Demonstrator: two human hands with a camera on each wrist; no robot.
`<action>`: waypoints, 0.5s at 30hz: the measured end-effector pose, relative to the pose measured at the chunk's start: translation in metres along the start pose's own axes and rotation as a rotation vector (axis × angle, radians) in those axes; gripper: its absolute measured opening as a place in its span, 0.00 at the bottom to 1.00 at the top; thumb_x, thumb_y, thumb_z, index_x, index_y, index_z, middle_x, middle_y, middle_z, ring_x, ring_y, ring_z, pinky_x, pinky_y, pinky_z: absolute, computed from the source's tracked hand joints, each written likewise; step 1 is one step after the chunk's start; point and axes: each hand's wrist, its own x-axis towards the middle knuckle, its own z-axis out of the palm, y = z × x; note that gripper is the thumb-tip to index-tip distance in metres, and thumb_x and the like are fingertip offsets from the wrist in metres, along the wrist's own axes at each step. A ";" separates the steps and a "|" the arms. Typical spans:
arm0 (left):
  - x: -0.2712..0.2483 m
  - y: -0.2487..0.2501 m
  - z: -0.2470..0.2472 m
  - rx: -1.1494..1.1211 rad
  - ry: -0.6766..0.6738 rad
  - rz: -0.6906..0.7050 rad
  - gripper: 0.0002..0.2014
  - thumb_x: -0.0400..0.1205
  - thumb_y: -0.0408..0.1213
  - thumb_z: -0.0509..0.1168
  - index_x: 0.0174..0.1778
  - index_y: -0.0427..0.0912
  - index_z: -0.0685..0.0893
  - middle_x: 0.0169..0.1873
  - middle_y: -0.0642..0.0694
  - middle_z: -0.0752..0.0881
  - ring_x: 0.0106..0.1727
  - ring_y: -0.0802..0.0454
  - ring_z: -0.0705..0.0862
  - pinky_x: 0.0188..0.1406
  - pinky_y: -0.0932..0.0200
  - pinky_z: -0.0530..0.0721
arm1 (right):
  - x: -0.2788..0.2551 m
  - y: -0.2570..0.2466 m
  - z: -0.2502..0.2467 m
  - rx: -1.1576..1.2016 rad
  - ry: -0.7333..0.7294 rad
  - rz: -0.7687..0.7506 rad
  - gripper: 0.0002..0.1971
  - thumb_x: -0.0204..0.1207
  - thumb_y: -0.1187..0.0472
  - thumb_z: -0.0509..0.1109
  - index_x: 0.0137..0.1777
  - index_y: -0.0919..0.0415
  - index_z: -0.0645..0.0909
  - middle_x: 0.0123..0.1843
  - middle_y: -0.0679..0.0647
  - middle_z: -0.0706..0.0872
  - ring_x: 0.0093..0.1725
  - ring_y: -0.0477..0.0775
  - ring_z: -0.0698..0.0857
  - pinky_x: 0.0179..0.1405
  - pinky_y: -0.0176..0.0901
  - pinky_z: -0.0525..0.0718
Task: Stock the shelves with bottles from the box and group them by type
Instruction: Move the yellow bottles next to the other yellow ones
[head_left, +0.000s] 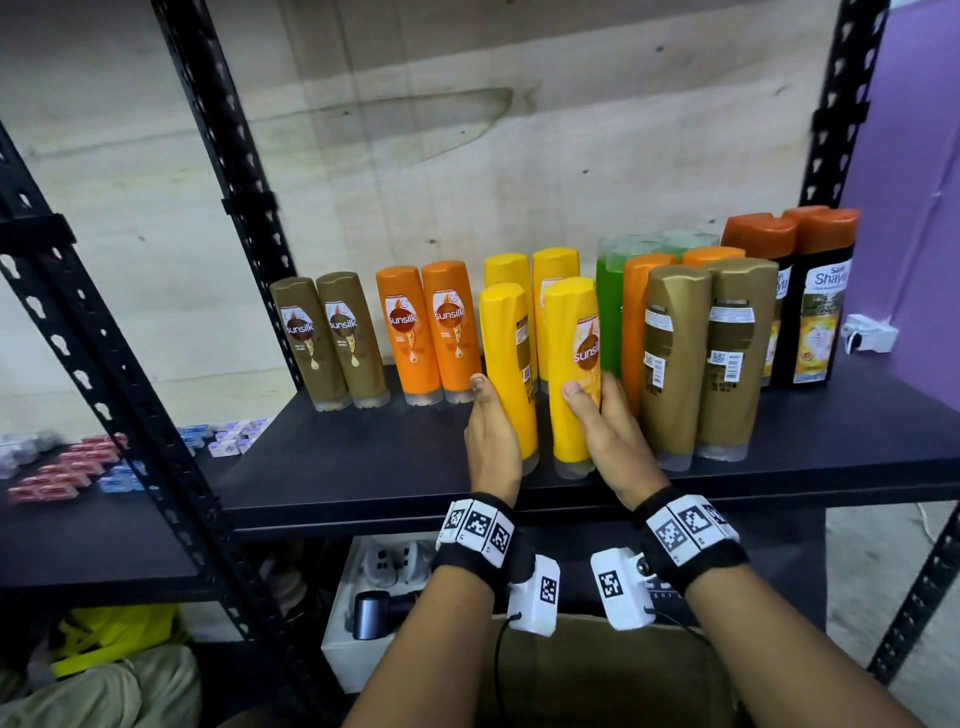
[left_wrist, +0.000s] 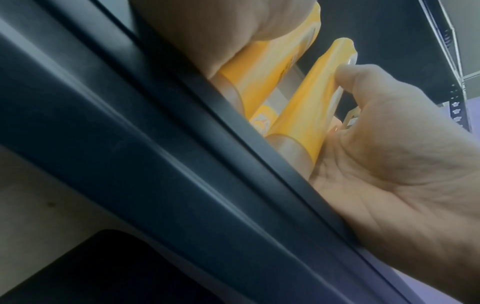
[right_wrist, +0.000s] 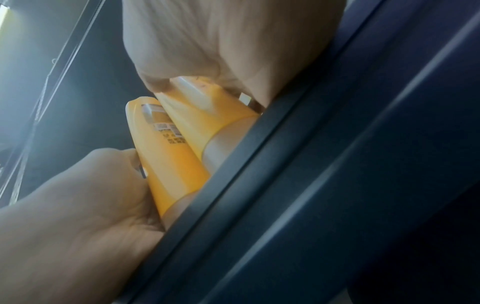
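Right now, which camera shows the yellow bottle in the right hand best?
The head view: the yellow Sunsilk bottle shows whole, logo visible, in the right hand. Both wrist views show only part of it, blurred, behind the shelf edge.

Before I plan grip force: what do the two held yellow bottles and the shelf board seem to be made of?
Yellow bottle in the left hand and yellow bottle in the right hand: probably smooth opaque plastic, soft sheen, with frosted translucent caps at the base. Shelf board: matte black, likely painted metal or laminate; cannot tell which.
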 end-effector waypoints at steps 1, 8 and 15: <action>0.000 0.000 0.000 -0.002 -0.010 -0.002 0.41 0.81 0.76 0.41 0.79 0.55 0.76 0.73 0.49 0.82 0.74 0.47 0.80 0.78 0.38 0.74 | 0.000 0.001 0.000 -0.002 0.002 0.006 0.27 0.69 0.22 0.65 0.64 0.31 0.74 0.66 0.40 0.82 0.65 0.37 0.82 0.67 0.43 0.77; -0.003 0.001 -0.001 -0.046 -0.012 0.021 0.46 0.75 0.82 0.43 0.82 0.57 0.72 0.75 0.51 0.81 0.76 0.48 0.79 0.80 0.38 0.73 | -0.002 0.001 0.000 -0.046 0.046 0.031 0.31 0.70 0.29 0.71 0.67 0.42 0.70 0.57 0.32 0.86 0.55 0.31 0.85 0.53 0.35 0.79; -0.004 0.001 -0.002 0.013 -0.049 0.061 0.48 0.74 0.84 0.43 0.84 0.58 0.69 0.79 0.53 0.77 0.79 0.50 0.75 0.82 0.39 0.70 | -0.005 0.001 -0.001 -0.097 0.077 0.029 0.36 0.66 0.25 0.70 0.67 0.44 0.69 0.58 0.36 0.86 0.53 0.29 0.85 0.49 0.32 0.80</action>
